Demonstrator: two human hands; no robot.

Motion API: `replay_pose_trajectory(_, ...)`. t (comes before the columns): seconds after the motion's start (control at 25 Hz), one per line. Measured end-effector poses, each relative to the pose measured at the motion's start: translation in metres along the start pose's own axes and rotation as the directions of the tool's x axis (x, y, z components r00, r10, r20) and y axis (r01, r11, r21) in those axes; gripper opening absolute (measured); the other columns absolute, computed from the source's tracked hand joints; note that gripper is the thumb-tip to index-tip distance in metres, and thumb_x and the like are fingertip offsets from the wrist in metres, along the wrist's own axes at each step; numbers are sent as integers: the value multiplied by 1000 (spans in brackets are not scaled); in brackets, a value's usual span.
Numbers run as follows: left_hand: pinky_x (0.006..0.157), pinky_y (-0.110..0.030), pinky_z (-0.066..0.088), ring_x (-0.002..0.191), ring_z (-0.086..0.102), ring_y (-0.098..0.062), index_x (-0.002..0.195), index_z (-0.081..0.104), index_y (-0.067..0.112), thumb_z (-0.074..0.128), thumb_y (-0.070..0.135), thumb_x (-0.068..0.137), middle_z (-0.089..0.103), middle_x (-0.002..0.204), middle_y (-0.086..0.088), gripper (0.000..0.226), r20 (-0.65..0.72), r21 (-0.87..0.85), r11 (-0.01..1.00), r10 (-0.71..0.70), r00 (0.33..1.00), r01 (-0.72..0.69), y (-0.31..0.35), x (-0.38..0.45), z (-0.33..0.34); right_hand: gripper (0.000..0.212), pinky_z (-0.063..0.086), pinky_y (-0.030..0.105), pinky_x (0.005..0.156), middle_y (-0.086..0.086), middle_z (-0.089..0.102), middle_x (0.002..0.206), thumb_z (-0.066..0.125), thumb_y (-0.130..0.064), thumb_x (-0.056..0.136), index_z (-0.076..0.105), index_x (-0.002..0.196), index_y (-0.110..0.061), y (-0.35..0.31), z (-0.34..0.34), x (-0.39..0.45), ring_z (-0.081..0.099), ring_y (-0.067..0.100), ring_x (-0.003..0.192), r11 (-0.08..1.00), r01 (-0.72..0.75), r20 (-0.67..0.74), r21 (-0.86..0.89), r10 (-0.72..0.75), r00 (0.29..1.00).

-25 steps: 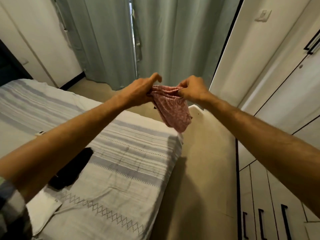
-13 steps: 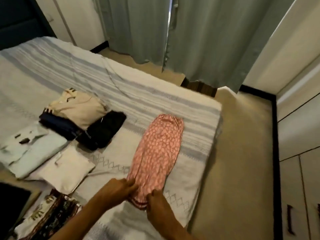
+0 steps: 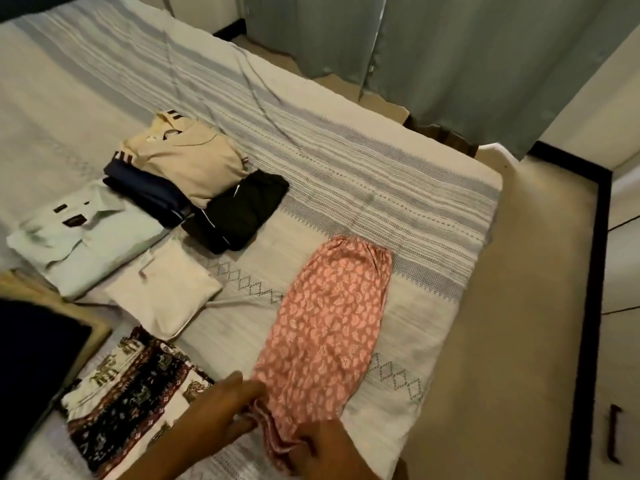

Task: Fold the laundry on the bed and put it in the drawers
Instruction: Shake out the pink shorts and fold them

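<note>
The pink pants point(image 3: 329, 327) are laid long and flat on the bed point(image 3: 398, 188), near its edge. The near end is pinched by the left hand point(image 3: 221, 420) and held by the right hand point(image 3: 329, 452), fingers curled on the cloth. For a good fold, that end should be lifted level and brought to the far end, and wrinkles smoothed. The folded pile point(image 3: 180, 168) is kept apart.

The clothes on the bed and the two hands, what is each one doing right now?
Pink patterned cloth garment: laid out flat, near end held.
Left hand: pinching the garment's near end.
Right hand: gripping that end.
Beige collared shirt: folded, stacked on dark clothes.
Pale green shirt: folded.
Grey-green curtains: drawn shut.
</note>
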State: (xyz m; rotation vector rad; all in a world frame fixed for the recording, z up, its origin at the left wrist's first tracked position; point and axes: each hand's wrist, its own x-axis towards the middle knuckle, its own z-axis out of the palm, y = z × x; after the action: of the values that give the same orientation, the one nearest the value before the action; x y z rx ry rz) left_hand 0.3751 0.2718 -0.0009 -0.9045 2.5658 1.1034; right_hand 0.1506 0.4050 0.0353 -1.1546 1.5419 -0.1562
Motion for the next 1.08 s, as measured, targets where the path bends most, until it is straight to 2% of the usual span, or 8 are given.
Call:
replay_pose_trajectory(0.08, 74, -23, 46, 92, 55, 3, 105, 61, 46, 69, 53, 86, 59, 90, 25, 22, -190, -109, 994, 0, 982, -21, 14, 48, -39, 31, 51, 25, 68, -8, 71, 74, 63, -46, 100, 72, 72, -36, -2, -59, 4, 60, -3, 66, 950, 5, -130, 313, 37, 991)
replay_pose_trajectory(0.2, 83, -27, 53, 93, 66, -3, 113, 67, 33, 71, 50, 84, 71, 100, 14, 34, -239, -354, 935, -75, 968, -15, 34, 158, -81, 20, 56, 31, 75, -3, 71, 76, 62, -28, 99, 76, 86, -19, 29, -162, 48, 66, 10, 71, 755, 6, -186, 655, 154, 970)
replay_pose_trajectory(0.32, 76, -27, 49, 90, 66, -14, 117, 67, 22, 76, 42, 84, 71, 102, 3, 39, -286, -394, 918, -173, 942, 49, 35, 276, -106, 28, 48, 35, 64, 6, 61, 80, 59, -32, 95, 67, 101, -6, 67, -249, 116, 57, 21, 67, 446, 56, -182, 893, 244, 953)
replay_pose_trajectory(0.44, 74, -24, 51, 92, 69, -15, 130, 57, 20, 78, 31, 92, 71, 108, -1, 44, -223, -564, 810, -335, 915, 159, 12, 354, -96, 40, 42, 32, 62, 4, 59, 73, 67, -52, 85, 65, 89, -12, 101, -285, 180, 55, 22, 65, 299, 23, -118, 954, 304, 945)
replay_pose_trajectory(0.56, 75, -27, 52, 96, 71, -18, 131, 49, 21, 80, 28, 91, 70, 114, -3, 52, -8, -739, 614, -420, 908, 278, -10, 376, -77, 7, 54, 32, 61, 2, 68, 78, 71, -18, 90, 67, 93, -13, 129, -274, 211, 67, 18, 68, 354, 61, -183, 933, 323, 928)
replay_pose_trajectory(0.64, 75, -23, 50, 104, 70, -15, 128, 53, 25, 83, 28, 88, 70, 118, 2, 50, -39, -757, 599, -438, 898, 260, -15, 371, -74, 24, 61, 36, 72, 4, 76, 97, 78, -13, 88, 69, 111, -14, 135, -261, 209, 74, 22, 85, 368, 147, -281, 918, 343, 896)
replay_pose_trajectory(0.84, 74, -27, 55, 89, 65, -7, 116, 57, 27, 77, 68, 79, 66, 101, 11, 59, -302, -568, 744, -585, 752, 351, -1, 314, -67, 51, 53, 34, 68, 7, 62, 102, 81, -38, 88, 44, 120, -21, 111, -210, 173, 65, 24, 86, 616, 135, -595, 776, 644, 481)
replay_pose_trajectory(1.08, 64, -23, 44, 87, 62, -12, 116, 56, 22, 84, 72, 65, 64, 103, 8, 77, -103, -438, 701, -661, 744, 562, -7, 249, -24, 52, 57, 39, 84, -2, 65, 110, 85, -32, 82, 50, 119, -22, 86, -120, 148, 65, 20, 94, 613, -80, -421, 786, 625, 658)
